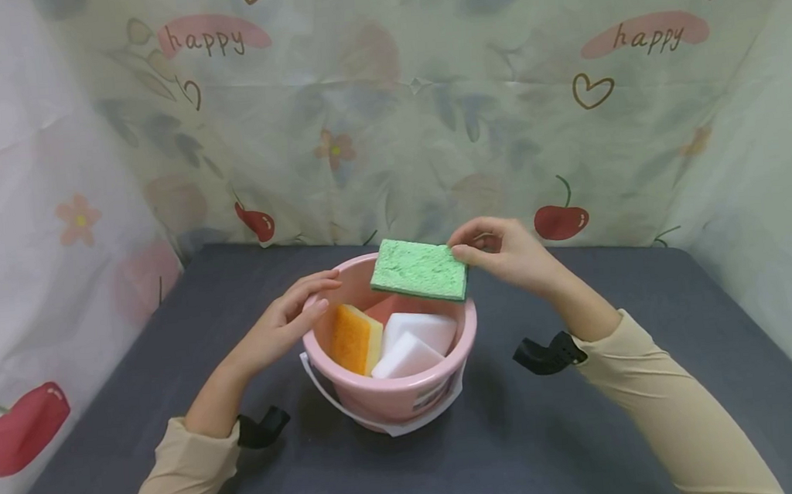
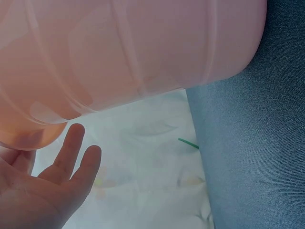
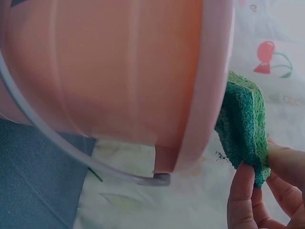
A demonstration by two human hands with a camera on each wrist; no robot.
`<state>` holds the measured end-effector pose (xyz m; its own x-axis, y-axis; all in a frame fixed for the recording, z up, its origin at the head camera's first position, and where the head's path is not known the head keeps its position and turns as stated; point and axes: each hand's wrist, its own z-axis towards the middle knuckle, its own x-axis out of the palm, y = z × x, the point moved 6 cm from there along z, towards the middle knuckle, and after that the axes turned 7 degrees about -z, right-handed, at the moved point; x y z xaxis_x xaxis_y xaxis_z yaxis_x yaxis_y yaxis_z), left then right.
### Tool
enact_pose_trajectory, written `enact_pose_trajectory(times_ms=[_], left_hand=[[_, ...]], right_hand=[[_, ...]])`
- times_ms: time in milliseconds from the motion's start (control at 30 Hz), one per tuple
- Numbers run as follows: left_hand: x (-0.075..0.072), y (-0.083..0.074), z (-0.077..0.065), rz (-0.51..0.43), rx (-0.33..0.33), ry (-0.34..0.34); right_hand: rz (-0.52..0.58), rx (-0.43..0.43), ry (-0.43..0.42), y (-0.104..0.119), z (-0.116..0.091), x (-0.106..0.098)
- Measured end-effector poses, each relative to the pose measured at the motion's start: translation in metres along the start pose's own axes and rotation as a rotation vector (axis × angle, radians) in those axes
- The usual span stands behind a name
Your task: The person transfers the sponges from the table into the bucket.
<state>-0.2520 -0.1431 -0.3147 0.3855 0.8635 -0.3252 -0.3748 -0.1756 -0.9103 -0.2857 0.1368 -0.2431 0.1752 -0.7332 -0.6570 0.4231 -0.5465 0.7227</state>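
Observation:
My right hand [image 1: 508, 254] pinches one corner of a green sponge [image 1: 419, 270] between thumb and fingers, above the far right part of a pink bucket's rim. In the right wrist view, the sponge [image 3: 245, 126] shows a darker green scouring layer on its underside. The pink bucket [image 1: 387, 399] stands upright. Inside it are an orange and yellow sponge [image 1: 356, 339] and two white sponge blocks [image 1: 417, 342]. My left hand [image 1: 276, 326] lies at the left rim with fingers extended over it; in the left wrist view, two of its fingers [image 2: 86, 164] are spread outside the bucket.
The bucket's white handle [image 1: 396, 431] hangs down at the front. A dark grey cloth [image 1: 523, 446] covers the table. Printed curtains [image 1: 393, 123] with cherries and hearts stand behind and at both sides. Black straps [image 1: 549, 353] circle both wrists.

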Motion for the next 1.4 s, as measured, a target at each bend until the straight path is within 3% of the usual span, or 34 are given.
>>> enact_pose_trajectory(times_ms=[900,1167,1400], left_hand=[[0.000,-0.002,0.000,0.009,0.003,-0.008],[0.000,-0.003,-0.001,0.008,0.003,-0.009],[0.000,-0.002,-0.001,0.007,-0.003,-0.007]], right_hand=[[-0.052,-0.007,0.099,0.010,0.008,0.023],[-0.055,0.064,0.100,0.000,0.005,0.015],[-0.055,0.067,0.057,-0.010,-0.002,0.001]])
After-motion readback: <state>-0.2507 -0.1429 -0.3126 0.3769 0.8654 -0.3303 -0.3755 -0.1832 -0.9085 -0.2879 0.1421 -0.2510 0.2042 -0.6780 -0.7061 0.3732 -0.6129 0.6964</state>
